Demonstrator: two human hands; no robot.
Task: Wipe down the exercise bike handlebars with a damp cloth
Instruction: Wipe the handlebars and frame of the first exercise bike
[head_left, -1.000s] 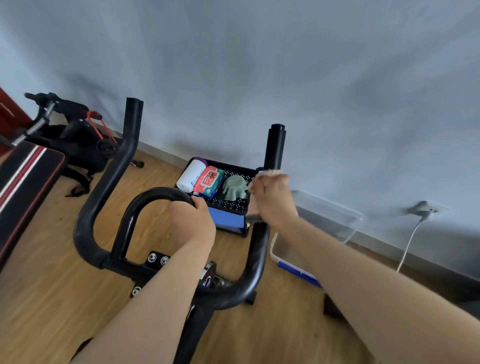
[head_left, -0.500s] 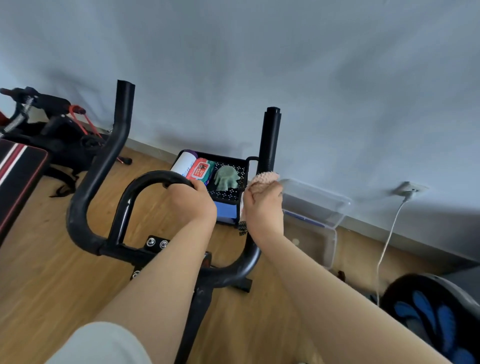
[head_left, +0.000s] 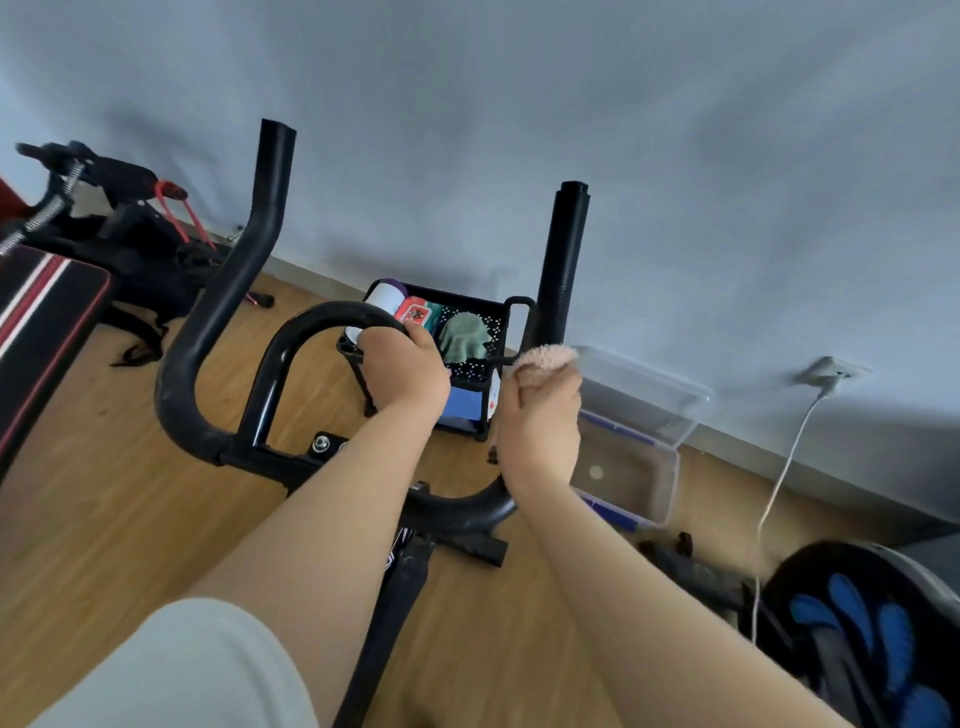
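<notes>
Left hand (head_left: 402, 371) grips handlebars (head_left: 223, 291); right hand (head_left: 543, 415) apparently presses cloth (head_left: 548, 357) against them.

Your right hand (head_left: 543, 415) covers most of the cloth (head_left: 545, 358) and the handlebars (head_left: 218, 312) beneath it. Your left hand (head_left: 402, 371) hides the inner loop's grip. The padded bench (head_left: 47, 322) runs off the left edge.

No text can be read; the print on the red wipes pack (head_left: 414, 313) is too blurred
</notes>
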